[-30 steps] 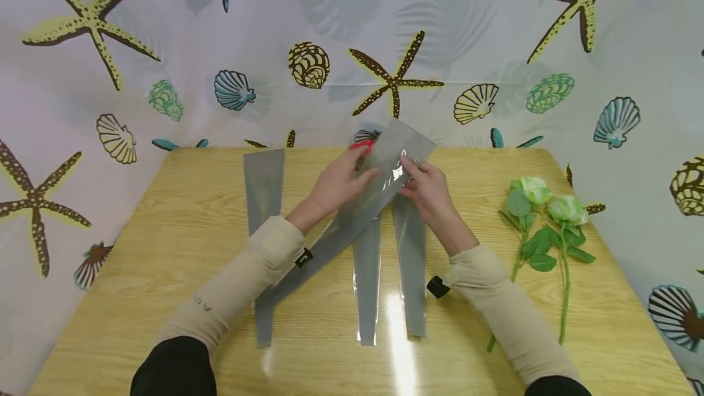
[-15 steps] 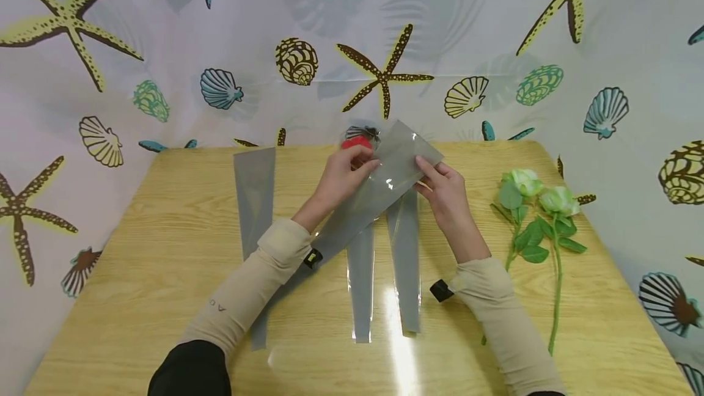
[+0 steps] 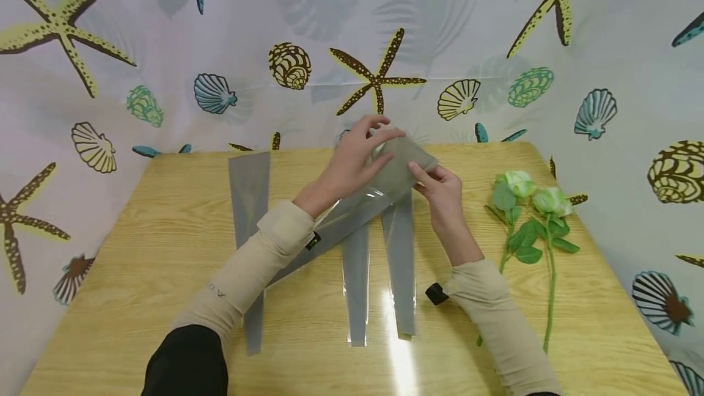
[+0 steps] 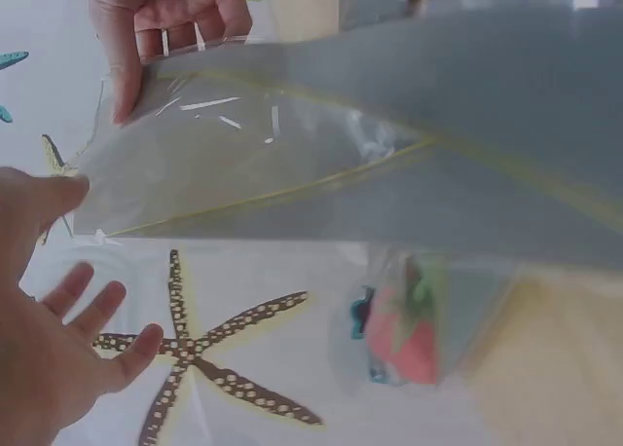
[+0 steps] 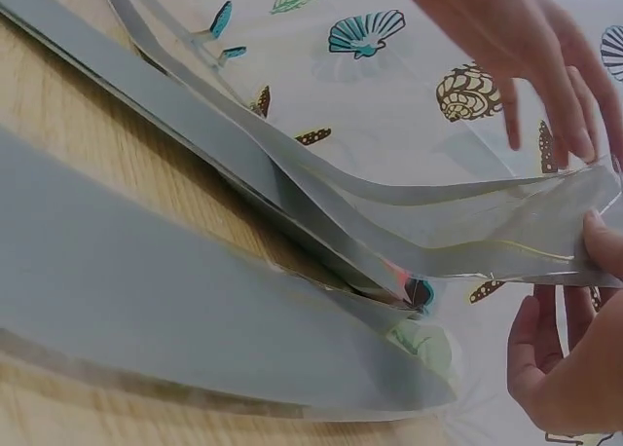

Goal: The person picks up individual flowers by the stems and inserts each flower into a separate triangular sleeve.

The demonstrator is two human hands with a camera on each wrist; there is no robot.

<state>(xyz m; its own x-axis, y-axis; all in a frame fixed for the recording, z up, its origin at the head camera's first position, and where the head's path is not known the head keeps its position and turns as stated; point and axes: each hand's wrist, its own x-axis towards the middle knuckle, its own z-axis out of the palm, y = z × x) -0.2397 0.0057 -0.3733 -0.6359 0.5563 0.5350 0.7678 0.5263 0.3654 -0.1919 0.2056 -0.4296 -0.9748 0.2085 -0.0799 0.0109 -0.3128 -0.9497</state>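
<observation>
A long tapered grey-and-clear plastic sleeve [image 3: 357,203] is raised at its wide end above the wooden table [image 3: 165,274]. My right hand [image 3: 431,179] pinches the sleeve's right corner between thumb and fingers. My left hand [image 3: 365,148] hovers at the sleeve's upper edge with fingers straight and spread, its thumb touching the corner. In the left wrist view the left hand [image 4: 58,349] is spread below the sleeve [image 4: 321,164] and the right hand [image 4: 165,27] grips its far edge. In the right wrist view the sleeve's mouth [image 5: 526,222] gapes between both hands.
One flat sleeve [image 3: 249,194] lies at the left and two more [image 3: 355,280] [image 3: 401,274] lie in the middle under my arms. Two green-white roses [image 3: 528,200] lie at the right. A red flower in a wrapper [image 4: 409,334] sits by the sea-print backdrop [image 3: 165,47].
My left hand has lifted off the sleeve's face to its top edge with fingers spread, and now hides the red flower in the head view. The right hand keeps its pinch.
</observation>
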